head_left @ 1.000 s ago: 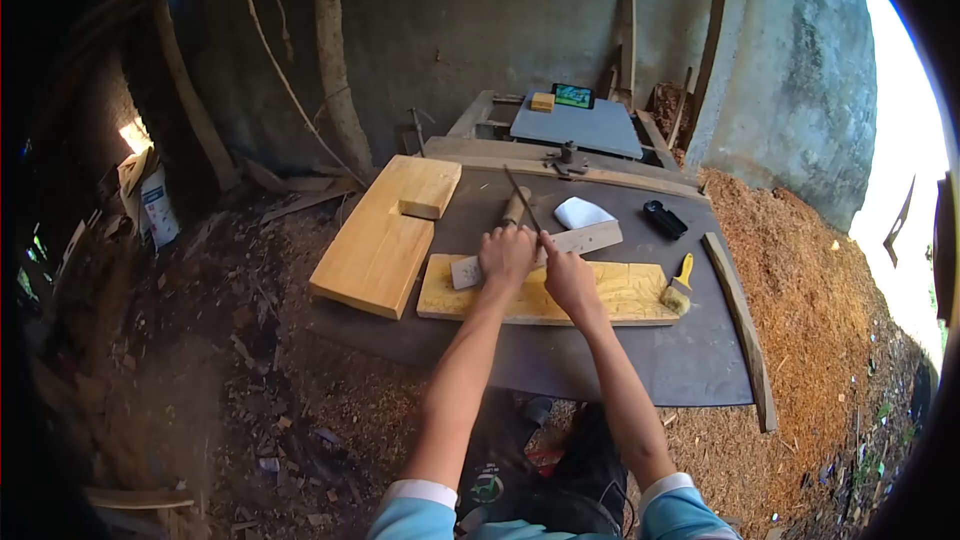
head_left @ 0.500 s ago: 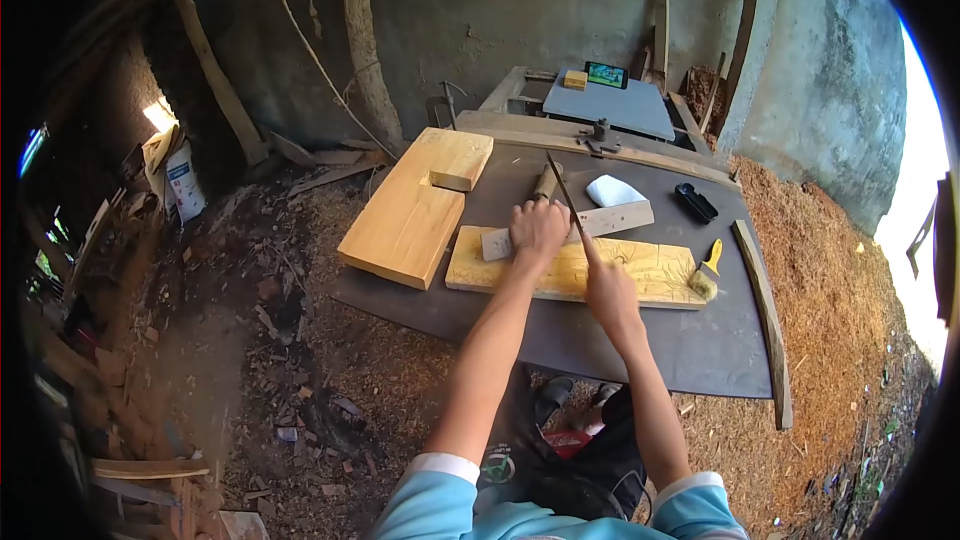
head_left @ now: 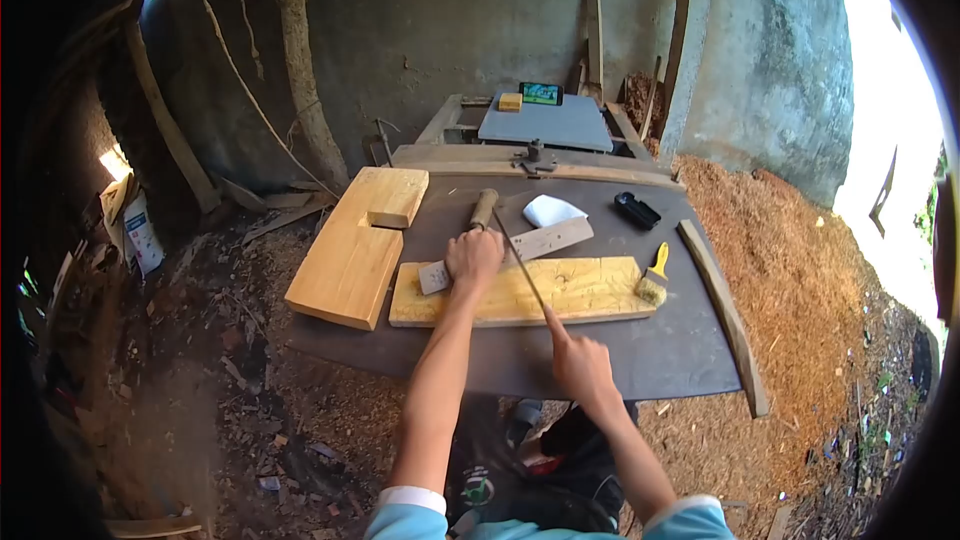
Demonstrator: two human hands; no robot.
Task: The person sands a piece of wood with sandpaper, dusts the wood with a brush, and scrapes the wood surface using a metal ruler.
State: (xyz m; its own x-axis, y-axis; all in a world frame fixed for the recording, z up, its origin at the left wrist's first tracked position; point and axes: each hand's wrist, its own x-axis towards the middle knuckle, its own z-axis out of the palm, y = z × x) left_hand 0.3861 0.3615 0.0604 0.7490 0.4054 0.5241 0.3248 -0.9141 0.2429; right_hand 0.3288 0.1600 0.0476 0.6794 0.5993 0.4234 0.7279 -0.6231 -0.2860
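My left hand (head_left: 475, 258) is closed around a round, handle-like wooden piece (head_left: 485, 208), whose far end sticks out past my fingers. Under that hand a thin pale wood strip (head_left: 552, 239) lies slantwise across a yellowish plank (head_left: 580, 280). My right hand (head_left: 582, 365), near the table's front edge, grips a long, thin dark blade (head_left: 522, 265). The blade slants away from me over the plank, its far part close beside the wooden piece. It is seen edge-on, so I cannot tell whether it is a saw or a file. The lower part of the wooden piece is hidden.
A thick notched board (head_left: 350, 250) lies left on the dark table (head_left: 500, 350). A white crumpled item (head_left: 552, 211), a black case (head_left: 637, 210) and a yellow-handled brush (head_left: 655, 275) lie right. A phone (head_left: 541, 94) stands on a grey panel (head_left: 520, 128) behind. Sawdust (head_left: 770, 270) covers the ground.
My right hand has drawn back toward me with the blade, off the plank to its near side. My left hand keeps its grip on the wooden piece. The camera view has shifted.
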